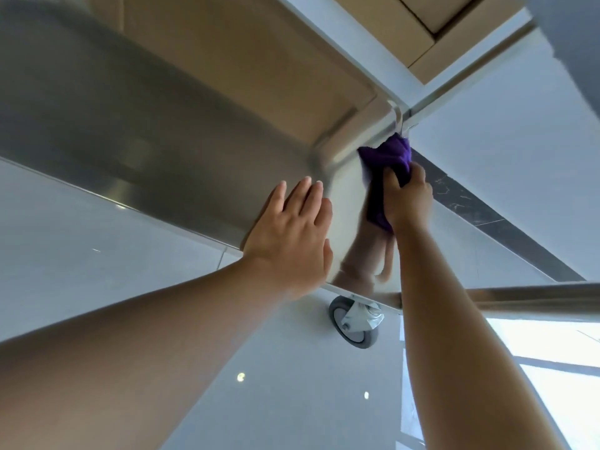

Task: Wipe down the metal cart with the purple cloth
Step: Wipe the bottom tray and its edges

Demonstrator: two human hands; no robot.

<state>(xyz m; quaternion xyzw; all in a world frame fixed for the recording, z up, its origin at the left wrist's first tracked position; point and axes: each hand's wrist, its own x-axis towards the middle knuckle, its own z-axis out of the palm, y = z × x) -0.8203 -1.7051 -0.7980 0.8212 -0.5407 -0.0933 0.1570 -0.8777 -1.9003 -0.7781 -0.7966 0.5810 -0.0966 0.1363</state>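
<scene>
The metal cart [136, 147] fills the upper left, its brushed steel tray running diagonally to a rounded corner near the middle. My left hand [292, 235] rests flat on the tray's edge with straight fingers. My right hand [407, 196] grips the bunched purple cloth [388, 157] and presses it against the cart's corner, where an upright post meets the tray. The steel side mirrors my right arm and the cloth.
A grey caster wheel [352, 323] sits under the corner on the pale glossy floor [97, 271]. A steel handle bar [535, 302] crosses at the right. Cardboard boxes [422, 21] lie on a shelf at the top. A dark floor strip [487, 212] runs diagonally.
</scene>
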